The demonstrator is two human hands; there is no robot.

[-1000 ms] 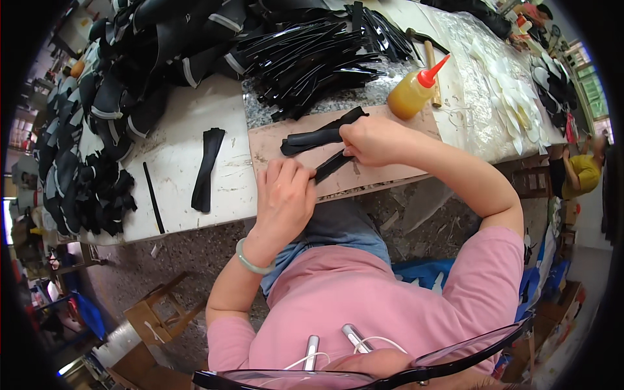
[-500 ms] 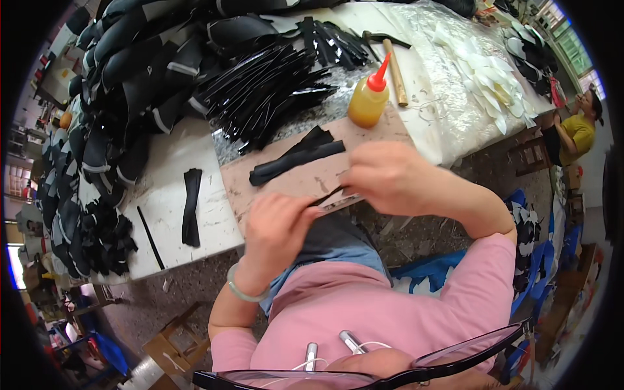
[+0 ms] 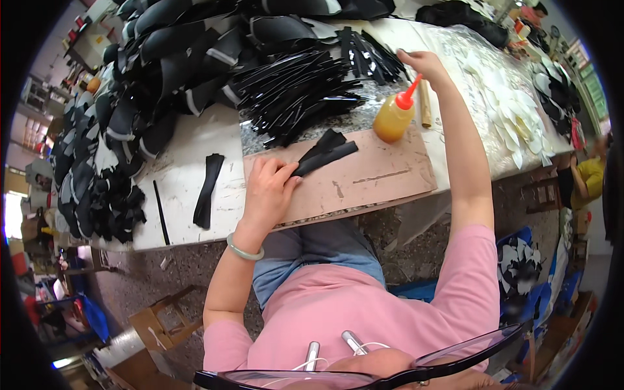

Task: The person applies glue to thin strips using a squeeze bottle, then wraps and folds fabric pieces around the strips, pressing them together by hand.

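My left hand [image 3: 270, 192] rests at the near left of a pinkish-brown board, its bent fingers closed on the near end of a black strip [image 3: 328, 158]. Another black strip [image 3: 325, 140] lies crossed beneath or beside it. My right arm stretches to the far side of the table. There my right hand [image 3: 426, 67] is curled over the head of a hammer, which it hides; the wooden handle [image 3: 426, 107] shows below. A squeeze bottle [image 3: 392, 120] with amber liquid and a red nozzle stands on the board, left of my right forearm.
Glossy black strips [image 3: 296, 91] are heaped behind the board [image 3: 370, 185]. Dark padded pieces [image 3: 169, 65] pile up at the left. A flared black strip [image 3: 208, 192] and a thin black stick [image 3: 160, 211] lie on the table. White pieces [image 3: 513, 117] spread over plastic at right. Someone in yellow [image 3: 588, 179] sits beyond.
My right hand has left the small dark piece held between both hands and reached far forward to the hammer. My left hand has moved onto the board by the black strips. The view has shifted.
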